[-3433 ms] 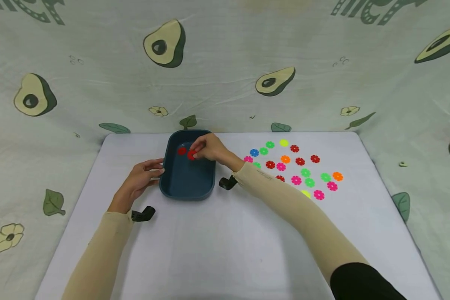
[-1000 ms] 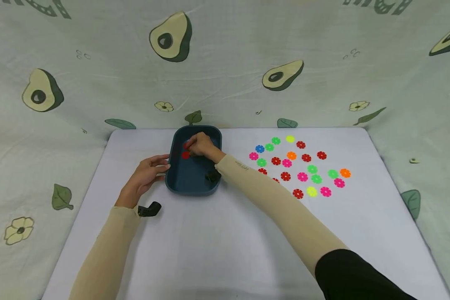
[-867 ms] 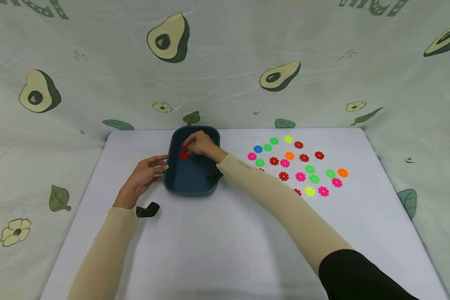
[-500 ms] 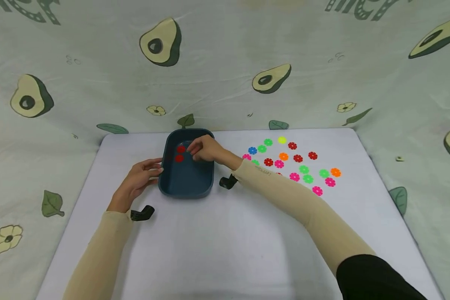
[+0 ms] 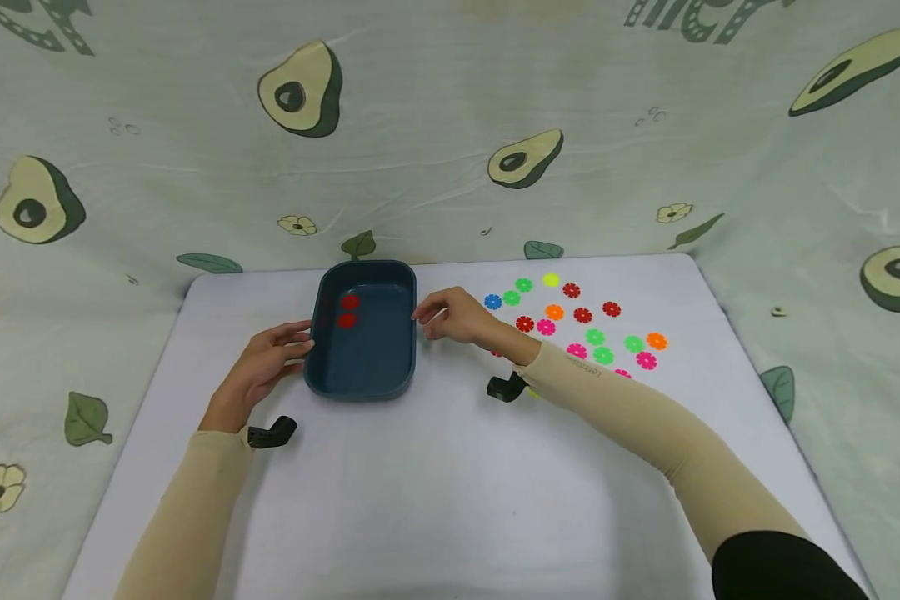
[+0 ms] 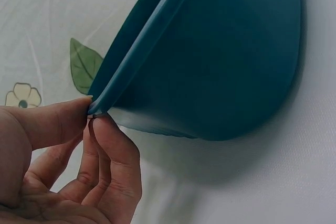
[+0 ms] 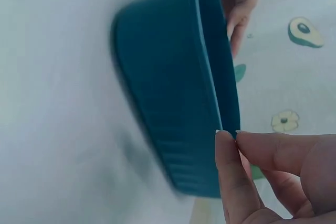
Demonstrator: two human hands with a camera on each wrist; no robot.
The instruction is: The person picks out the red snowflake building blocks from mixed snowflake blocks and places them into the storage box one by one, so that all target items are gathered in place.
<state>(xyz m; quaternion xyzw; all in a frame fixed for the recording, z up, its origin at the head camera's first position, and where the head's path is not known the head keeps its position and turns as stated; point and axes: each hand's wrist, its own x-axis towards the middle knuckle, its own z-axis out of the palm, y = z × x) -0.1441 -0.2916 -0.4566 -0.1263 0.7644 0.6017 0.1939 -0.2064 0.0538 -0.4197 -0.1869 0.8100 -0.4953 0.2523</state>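
Observation:
In the head view a dark blue tray (image 5: pixel 360 367) with rounded corners stands on the white table. Two red notched discs (image 5: pixel 347 320) lie inside it, one behind the other. My left hand (image 5: pixel 264 360) pinches the tray's left rim; the left wrist view shows thumb and forefinger meeting at that rim (image 6: pixel 142 40). At the right rim hovers my right hand (image 5: pixel 457 318), fingers loosely bent. Its thumb and forefinger (image 7: pixel 228 163) are slightly apart in the right wrist view, overlapping the rim, with nothing between them.
To the right lie scattered notched discs: several green (image 5: pixel 595 337), pink (image 5: pixel 647 360) and dark red ones (image 5: pixel 611 308), plus orange (image 5: pixel 657 341), yellow (image 5: pixel 551 280) and blue (image 5: pixel 492 302). My right forearm covers part of that group. A patterned cloth (image 5: pixel 420 100) hangs behind the table.
The right hand held a red disc over the tray, set it beside another red disc, let go, and has moved right to the rim. The left hand stays at the left rim.

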